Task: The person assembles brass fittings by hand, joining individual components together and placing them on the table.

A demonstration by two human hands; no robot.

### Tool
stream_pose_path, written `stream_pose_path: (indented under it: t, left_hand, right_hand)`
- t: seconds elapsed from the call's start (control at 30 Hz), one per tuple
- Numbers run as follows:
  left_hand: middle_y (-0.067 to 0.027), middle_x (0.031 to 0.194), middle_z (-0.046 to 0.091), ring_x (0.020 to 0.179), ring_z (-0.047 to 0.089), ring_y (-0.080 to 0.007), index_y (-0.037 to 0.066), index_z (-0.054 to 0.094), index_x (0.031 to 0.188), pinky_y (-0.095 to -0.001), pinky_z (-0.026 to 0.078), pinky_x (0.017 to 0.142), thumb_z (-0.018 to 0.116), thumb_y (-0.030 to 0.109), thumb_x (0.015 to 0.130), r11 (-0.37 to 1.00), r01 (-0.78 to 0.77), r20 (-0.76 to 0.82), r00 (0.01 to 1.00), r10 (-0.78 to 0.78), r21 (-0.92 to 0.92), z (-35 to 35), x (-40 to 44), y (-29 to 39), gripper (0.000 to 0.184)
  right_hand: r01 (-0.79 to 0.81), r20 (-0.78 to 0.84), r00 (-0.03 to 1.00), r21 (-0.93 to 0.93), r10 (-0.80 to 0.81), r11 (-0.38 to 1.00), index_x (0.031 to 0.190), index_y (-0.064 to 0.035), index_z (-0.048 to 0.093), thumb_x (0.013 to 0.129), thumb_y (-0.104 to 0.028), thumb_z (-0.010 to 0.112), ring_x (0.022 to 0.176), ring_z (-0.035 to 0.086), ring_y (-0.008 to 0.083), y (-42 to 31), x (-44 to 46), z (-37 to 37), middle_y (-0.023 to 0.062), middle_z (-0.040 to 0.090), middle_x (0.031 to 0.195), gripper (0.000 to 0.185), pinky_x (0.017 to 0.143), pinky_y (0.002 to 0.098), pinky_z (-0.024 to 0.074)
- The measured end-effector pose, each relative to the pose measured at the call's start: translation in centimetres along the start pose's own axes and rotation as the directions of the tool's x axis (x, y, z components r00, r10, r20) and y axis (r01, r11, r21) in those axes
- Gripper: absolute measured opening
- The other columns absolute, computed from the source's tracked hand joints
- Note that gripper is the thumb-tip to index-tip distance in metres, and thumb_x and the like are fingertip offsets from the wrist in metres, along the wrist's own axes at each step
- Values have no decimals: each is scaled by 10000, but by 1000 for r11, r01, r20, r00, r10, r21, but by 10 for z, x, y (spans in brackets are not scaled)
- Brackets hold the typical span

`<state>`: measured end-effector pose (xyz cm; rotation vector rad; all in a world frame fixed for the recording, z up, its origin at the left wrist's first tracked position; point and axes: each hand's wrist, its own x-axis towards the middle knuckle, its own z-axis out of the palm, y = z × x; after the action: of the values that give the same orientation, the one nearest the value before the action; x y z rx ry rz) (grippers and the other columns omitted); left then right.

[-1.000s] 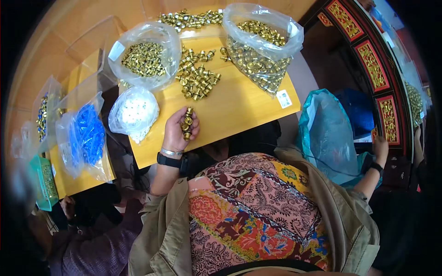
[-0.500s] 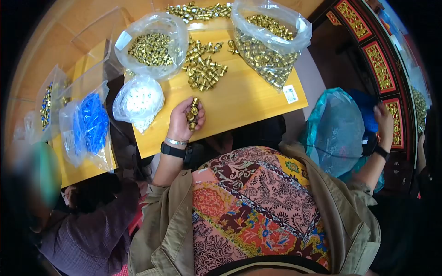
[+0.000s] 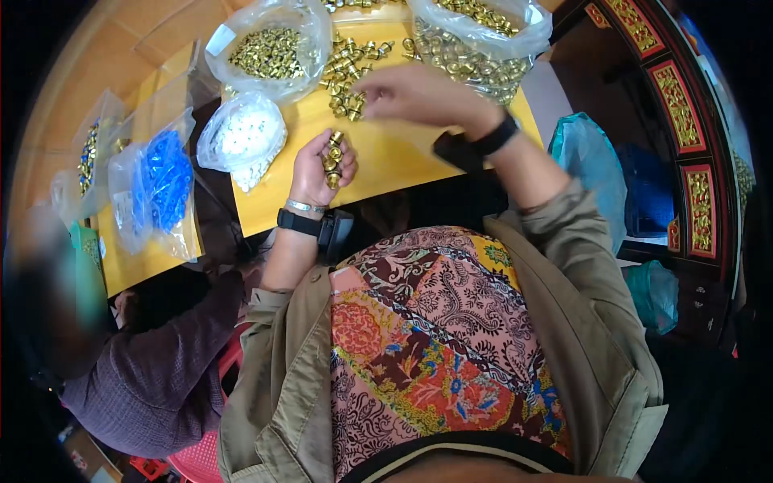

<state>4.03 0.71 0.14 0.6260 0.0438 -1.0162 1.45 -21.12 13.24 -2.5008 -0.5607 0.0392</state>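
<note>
my left fingers (image 3: 349, 163) curl round several brass-coloured fittings (image 3: 332, 161) while my right fingers (image 3: 377, 88), too blurred to tell if pinching, show near the loose pile (image 3: 346, 60) on the counter (image 3: 403, 161), seemingly mid-reach, which calls for a steady left hold.

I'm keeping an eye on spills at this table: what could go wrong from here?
The left hand holds several brass fittings near the front edge of the table; one might slip and drop off.

The blurred right hand, by the loose pile, could scatter pieces.

The bag of white pieces seems to overhang the left edge, so a bump might tip it.
</note>
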Motion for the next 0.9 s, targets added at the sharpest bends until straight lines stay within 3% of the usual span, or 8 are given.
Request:
stream_pose_path:
  t: [0.03,0.13,0.23,0.33,0.47,0.57,0.67,0.9]
  left_hand:
    - [-96,612,492,466,459,-219,50,520,817,-284,334,375,384,371,946,1000,-3,3,1000,3,-14,0,0,-1,372]
    - [-87,605,506,441,459,-210,57,527,840,-277,331,363,400,366,945,999,-44,-92,995,47,32,2,-2,-3,351]
    - [-69,595,517,425,463,-186,66,536,868,-260,325,351,419,364,941,999,-12,-101,995,16,41,11,-1,-3,328]
    - [-51,592,520,420,463,-162,71,539,894,-244,323,346,423,367,940,986,-50,-137,988,73,159,16,0,-8,321]
    - [-63,581,508,415,460,-170,81,538,825,-248,321,345,393,380,951,977,-90,-132,984,116,193,17,-1,-8,355]
    - [-75,582,497,419,453,-186,77,521,782,-260,318,349,379,368,956,981,-105,-190,973,135,161,15,-3,-8,368]
    - [-79,590,487,426,448,-197,71,503,773,-267,314,354,374,354,958,986,-82,-168,980,107,148,16,-3,-8,362]
    - [-66,595,474,432,446,-184,78,491,772,-260,318,358,386,351,953,980,-67,-180,978,101,190,17,-3,-8,344]
  right_hand:
    - [16,76,997,-32,-13,999,1165,-43,580,854,-175,623,746,631,153,1,5,23,94,661,867,340,678,265,493]
    - [-20,21,1000,313,14,950,1138,-26,584,836,-154,641,766,633,141,17,2,83,79,660,844,333,692,263,497]
    - [-140,80,990,718,119,681,1083,-2,591,819,-143,669,762,619,123,22,-3,104,58,651,834,309,683,252,490]
    - [-130,-8,982,700,189,702,944,11,602,795,-165,662,671,639,143,24,-6,106,82,665,733,238,635,269,497]
    - [-212,87,956,864,280,457,1015,-43,580,856,-182,648,714,565,92,26,-10,111,20,598,809,222,644,224,466]
    - [-207,185,941,977,282,48,1012,-54,564,914,-211,582,722,571,110,35,-14,122,40,605,865,185,637,233,476]
    - [-18,95,976,934,198,-356,1010,-60,554,948,-229,528,717,576,122,38,-18,119,55,610,883,182,619,228,478]
    - [-87,234,934,882,271,-463,960,-97,570,929,-270,550,688,552,86,49,-14,117,16,610,840,178,553,203,433]
